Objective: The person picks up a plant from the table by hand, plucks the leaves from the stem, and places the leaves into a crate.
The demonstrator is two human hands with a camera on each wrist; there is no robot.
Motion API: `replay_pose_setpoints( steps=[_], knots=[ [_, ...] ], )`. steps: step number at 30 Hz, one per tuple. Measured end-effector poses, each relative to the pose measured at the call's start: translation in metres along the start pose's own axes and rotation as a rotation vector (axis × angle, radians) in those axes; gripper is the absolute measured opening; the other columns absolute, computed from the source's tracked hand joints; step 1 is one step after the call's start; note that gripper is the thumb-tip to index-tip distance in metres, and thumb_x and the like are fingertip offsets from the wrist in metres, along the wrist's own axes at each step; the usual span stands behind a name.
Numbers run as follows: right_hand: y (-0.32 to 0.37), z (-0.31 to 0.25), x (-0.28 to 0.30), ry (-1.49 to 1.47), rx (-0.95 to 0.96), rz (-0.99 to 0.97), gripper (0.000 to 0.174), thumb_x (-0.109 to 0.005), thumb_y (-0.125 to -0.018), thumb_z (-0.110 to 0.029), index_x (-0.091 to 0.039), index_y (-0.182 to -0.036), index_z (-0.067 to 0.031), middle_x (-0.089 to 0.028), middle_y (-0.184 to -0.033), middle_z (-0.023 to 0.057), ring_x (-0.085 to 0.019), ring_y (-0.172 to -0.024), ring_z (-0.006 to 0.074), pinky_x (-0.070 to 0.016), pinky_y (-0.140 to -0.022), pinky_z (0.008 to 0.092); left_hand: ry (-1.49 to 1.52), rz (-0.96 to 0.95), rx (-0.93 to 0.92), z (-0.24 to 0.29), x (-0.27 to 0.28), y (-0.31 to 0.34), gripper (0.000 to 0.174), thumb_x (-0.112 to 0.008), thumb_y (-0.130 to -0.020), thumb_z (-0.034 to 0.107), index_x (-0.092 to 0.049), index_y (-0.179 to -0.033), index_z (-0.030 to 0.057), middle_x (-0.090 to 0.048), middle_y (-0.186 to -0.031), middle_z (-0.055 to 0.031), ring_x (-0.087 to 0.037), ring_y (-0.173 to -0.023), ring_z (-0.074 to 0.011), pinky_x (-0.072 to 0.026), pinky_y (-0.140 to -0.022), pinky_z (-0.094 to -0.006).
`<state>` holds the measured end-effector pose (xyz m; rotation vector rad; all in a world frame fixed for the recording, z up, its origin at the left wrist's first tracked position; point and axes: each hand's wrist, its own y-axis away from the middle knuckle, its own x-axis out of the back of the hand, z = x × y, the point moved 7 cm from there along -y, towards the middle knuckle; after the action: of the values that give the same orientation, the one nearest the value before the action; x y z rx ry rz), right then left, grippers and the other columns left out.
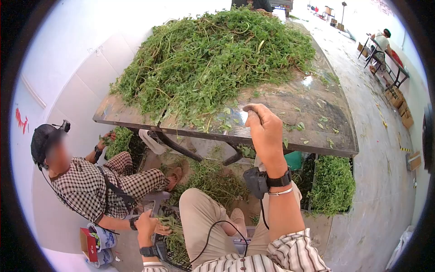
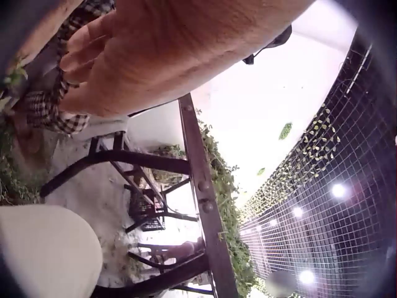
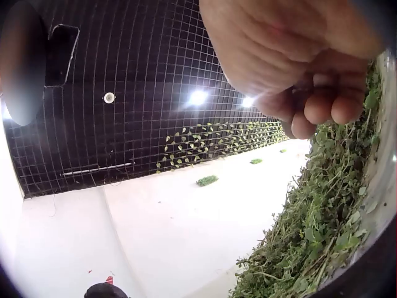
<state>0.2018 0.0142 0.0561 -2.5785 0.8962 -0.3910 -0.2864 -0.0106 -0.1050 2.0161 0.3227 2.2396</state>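
My right hand (image 1: 265, 131) is raised at the table's front edge, fingers curled in and thumb beside the index finger. In the right wrist view its fingertips (image 3: 318, 109) bend toward the palm, with nothing visible between them. A large heap of leafy green stems (image 1: 217, 63) covers much of the wooden table (image 1: 312, 109) beyond that hand. My left hand (image 1: 147, 224) is low at the left, beside another person's hand (image 1: 163, 228) and some green stems (image 1: 174, 235). The left wrist view shows its fingers (image 2: 87, 53) loosely bent, holding nothing visible.
A person in a checked shirt (image 1: 81, 181) sits at my left, one hand at a bunch of greens. Crates of greens (image 1: 333, 186) stand under the table's right end. Curved metal legs (image 1: 174, 147) run beneath it. Stems litter the floor between my feet and the table.
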Motion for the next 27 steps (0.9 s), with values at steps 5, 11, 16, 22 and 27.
replay_pose_setpoints(
  steps=[5,11,16,22,27],
  knots=[
    [0.001,0.0,-0.002,0.03,-0.009,-0.013,0.018,-0.052,-0.083,-0.008,-0.061,-0.096,0.0022,-0.062,-0.08,0.018,-0.059,-0.069,0.0287,-0.0463,-0.065,0.0338,0.314,0.266,-0.233,0.071,0.038,-0.021,0.028,-0.056,-0.082,0.016,-0.061,-0.103,-0.0019,-0.063,-0.09,-0.0189,-0.06,-0.081,-0.0307,-0.0467,-0.072,-0.0358],
    [0.0,0.002,-0.001,0.03,0.01,0.02,0.019,-0.052,-0.084,-0.009,-0.061,-0.097,0.0018,-0.063,-0.085,0.0197,-0.061,-0.076,0.0334,-0.0474,-0.068,0.0358,0.55,0.483,-0.671,0.222,0.121,-0.052,0.021,-0.056,-0.083,0.008,-0.061,-0.1,-0.0025,-0.062,-0.091,-0.0155,-0.06,-0.083,-0.0266,-0.046,-0.075,-0.0323],
    [-0.001,-0.003,-0.001,0.031,0.006,0.017,0.019,-0.052,-0.084,-0.008,-0.061,-0.097,0.0012,-0.063,-0.085,0.0195,-0.061,-0.077,0.0337,-0.0473,-0.068,0.0364,0.627,0.461,-0.84,0.327,0.152,-0.087,0.032,-0.058,-0.083,0.012,-0.057,-0.112,-0.0013,-0.059,-0.105,-0.0142,-0.058,-0.087,-0.0253,-0.0452,-0.078,-0.0314],
    [-0.001,-0.005,-0.004,0.032,0.047,0.005,0.018,-0.052,-0.083,-0.007,-0.061,-0.096,0.0015,-0.062,-0.087,0.0196,-0.06,-0.079,0.036,-0.0471,-0.07,0.0377,0.349,0.736,-0.903,0.401,0.151,-0.137,0.061,-0.064,-0.079,0.024,-0.039,-0.129,-0.0022,-0.051,-0.12,-0.0204,-0.052,-0.106,-0.0342,-0.044,-0.087,-0.0415],
    [-0.002,-0.006,-0.004,0.027,0.061,-0.007,0.017,-0.052,-0.082,-0.006,-0.061,-0.094,0.0018,-0.062,-0.088,0.0196,-0.059,-0.08,0.0368,-0.0471,-0.071,0.038,0.299,0.472,-0.761,0.419,0.142,-0.164,0.054,-0.065,-0.077,0.022,-0.045,-0.123,-0.0011,-0.055,-0.113,-0.019,-0.052,-0.105,-0.0359,-0.0441,-0.086,-0.0426]
  ],
)
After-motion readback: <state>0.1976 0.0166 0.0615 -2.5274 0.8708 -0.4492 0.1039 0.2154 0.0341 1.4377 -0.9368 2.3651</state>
